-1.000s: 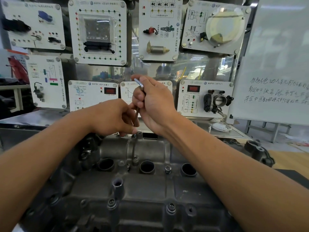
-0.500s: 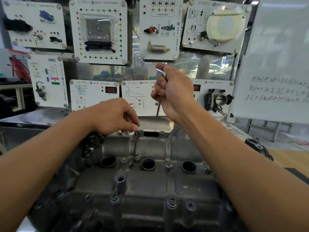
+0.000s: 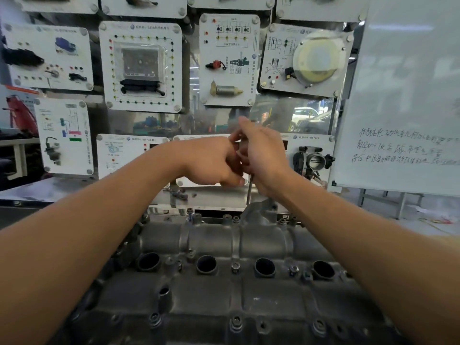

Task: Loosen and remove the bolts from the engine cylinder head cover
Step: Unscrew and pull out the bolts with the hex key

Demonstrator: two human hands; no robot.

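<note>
The grey engine cylinder head cover [image 3: 211,295] fills the lower half of the view, with several dark round wells across it. Bolts sit in it, one between the wells [image 3: 235,266], one further right [image 3: 293,270] and others along the front edge [image 3: 236,322]. At the rear edge a bolt [image 3: 190,214] stands raised. My right hand [image 3: 263,158] grips a hex key [image 3: 249,192] whose shaft points down, its tip above the cover's rear edge. My left hand [image 3: 211,163] is curled against the right hand beside the key. What its fingertips hold is hidden.
Loose bolts [image 3: 178,193] lie on the metal shelf [image 3: 211,197] behind the engine. White training panels [image 3: 142,66] cover the wall, one with a throttle body [image 3: 313,160]. A whiteboard [image 3: 403,95] with handwriting stands at the right.
My left hand rose from the cover's rear edge and moved right to meet the right hand. The right hand, still gripping the hex key, shifted slightly; the view tilted upward.
</note>
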